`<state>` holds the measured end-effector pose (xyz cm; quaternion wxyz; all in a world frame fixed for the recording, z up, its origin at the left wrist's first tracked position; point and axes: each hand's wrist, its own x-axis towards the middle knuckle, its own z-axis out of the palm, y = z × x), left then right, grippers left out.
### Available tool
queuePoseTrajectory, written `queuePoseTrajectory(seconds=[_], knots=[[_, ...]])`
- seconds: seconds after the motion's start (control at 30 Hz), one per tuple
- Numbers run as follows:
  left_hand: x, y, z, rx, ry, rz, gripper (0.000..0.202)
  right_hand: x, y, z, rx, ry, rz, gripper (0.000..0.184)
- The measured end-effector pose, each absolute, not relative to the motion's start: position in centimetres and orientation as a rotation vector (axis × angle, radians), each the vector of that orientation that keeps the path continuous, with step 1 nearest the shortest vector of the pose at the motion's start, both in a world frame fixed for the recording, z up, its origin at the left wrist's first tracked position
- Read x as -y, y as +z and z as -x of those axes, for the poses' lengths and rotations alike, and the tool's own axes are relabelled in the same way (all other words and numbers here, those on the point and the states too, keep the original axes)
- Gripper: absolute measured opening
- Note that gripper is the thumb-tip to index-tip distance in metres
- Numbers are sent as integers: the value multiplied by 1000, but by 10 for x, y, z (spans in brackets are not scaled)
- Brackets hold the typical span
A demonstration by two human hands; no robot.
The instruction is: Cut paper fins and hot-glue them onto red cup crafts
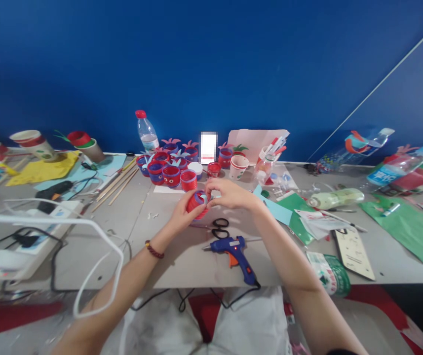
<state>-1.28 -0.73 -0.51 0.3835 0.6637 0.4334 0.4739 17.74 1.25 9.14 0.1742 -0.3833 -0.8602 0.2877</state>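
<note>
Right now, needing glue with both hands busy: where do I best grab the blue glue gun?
Grip the glue gun by its handle, coming from the near right edge: it lies flat, handle slanting toward you, nozzle pointing left, away from your grip.

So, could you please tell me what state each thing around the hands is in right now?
red cup: held, tipped sideways, between left hand and right hand
hot glue gun: lying on its side, cord attached
scissors: lying flat, closed
water bottle: upright, red cap on
paper cup: upright, open top
</note>
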Motion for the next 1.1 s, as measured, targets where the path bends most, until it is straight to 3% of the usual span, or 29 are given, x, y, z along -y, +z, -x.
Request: queuePoseTrajectory(seconds=[0.3, 0.57, 1.1], knots=[[4, 3, 16, -1145, 1225, -1847, 53, -15, 87, -177, 2417, 812, 1103, 9], [2, -3, 14, -1178, 1236, -1778, 55, -20, 93, -191, 2375, 857, 1060, 24], [4, -3, 15, -1070, 1194, -1980, 50, -18, 87, -181, 2450, 846, 1020, 9]])
